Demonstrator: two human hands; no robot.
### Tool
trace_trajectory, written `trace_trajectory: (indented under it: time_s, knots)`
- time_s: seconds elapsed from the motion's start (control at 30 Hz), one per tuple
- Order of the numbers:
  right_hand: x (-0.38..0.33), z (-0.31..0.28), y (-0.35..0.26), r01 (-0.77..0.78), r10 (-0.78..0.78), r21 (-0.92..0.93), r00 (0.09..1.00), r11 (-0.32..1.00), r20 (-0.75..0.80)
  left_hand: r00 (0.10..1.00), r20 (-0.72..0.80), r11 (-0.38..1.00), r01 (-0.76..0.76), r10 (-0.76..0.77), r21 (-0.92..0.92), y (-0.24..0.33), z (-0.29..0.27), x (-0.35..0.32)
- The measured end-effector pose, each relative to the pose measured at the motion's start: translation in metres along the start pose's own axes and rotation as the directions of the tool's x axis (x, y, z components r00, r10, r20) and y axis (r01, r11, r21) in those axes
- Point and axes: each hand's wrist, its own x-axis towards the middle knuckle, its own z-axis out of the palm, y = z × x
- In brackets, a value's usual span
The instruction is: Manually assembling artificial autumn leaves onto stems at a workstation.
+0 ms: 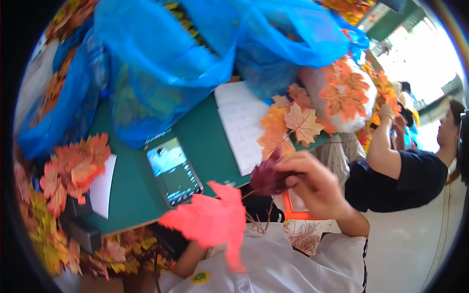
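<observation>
We see the right hand (315,181) right of centre in the frame, thumb and forefinger closed in a pinch on a dark maroon leaf bunch (270,178), which sits near the middle, just above the edge of the green table (132,190). A large pinkish-red leaf (210,222) spreads below and to the left of it, in front of the white shirt (293,254). Behind this leaf the left forearm (189,259) rises from the lower edge; the left hand is hidden, so we cannot tell whether it grips anything. Thin brown stems (260,225) show between the red leaf and the right hand.

On the table, left of centre, we see a phone (175,171) with its screen lit, and to its upper right a white sheet (239,127). Orange and yellow leaves (273,124) overlap the sheet's right side. Blue plastic bags (166,93) fill the top of the frame, and orange-red leaves (73,168) are heaped at the left, beside a white paper (103,190). At the right edge we see another person (403,178) in a dark top, one arm raised toward more leaves.
</observation>
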Motion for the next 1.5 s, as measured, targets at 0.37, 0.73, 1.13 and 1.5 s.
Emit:
trace_trajectory:
  time_s: [0.37, 0.73, 1.13, 1.5]
  knots:
    - [-0.014, 0.042, 0.027, -0.203, 0.203, 0.009, 0.972, 0.979, -0.118, 0.999, 0.03, 1.0, -0.018, 0.018, 0.011, 0.012, 0.002, -0.006]
    - [0.004, 0.054, 0.026, -0.029, -0.069, -0.77, 0.993, 0.637, -0.094, 0.998, 0.07, 1.0, 0.006, -0.008, 0.025, 0.017, 0.006, -0.004]
    - [0.041, 0.074, 0.022, 0.198, -0.116, -0.675, 0.979, 0.711, 0.165, 0.998, 0.048, 0.993, 0.023, -0.029, 0.112, 0.012, 0.0, 0.002]
    - [0.035, 0.087, 0.016, 0.181, -0.093, -0.515, 0.977, 0.838, 0.192, 0.993, 0.109, 0.997, 0.055, -0.05, -0.046, 0.002, -0.014, 0.0]
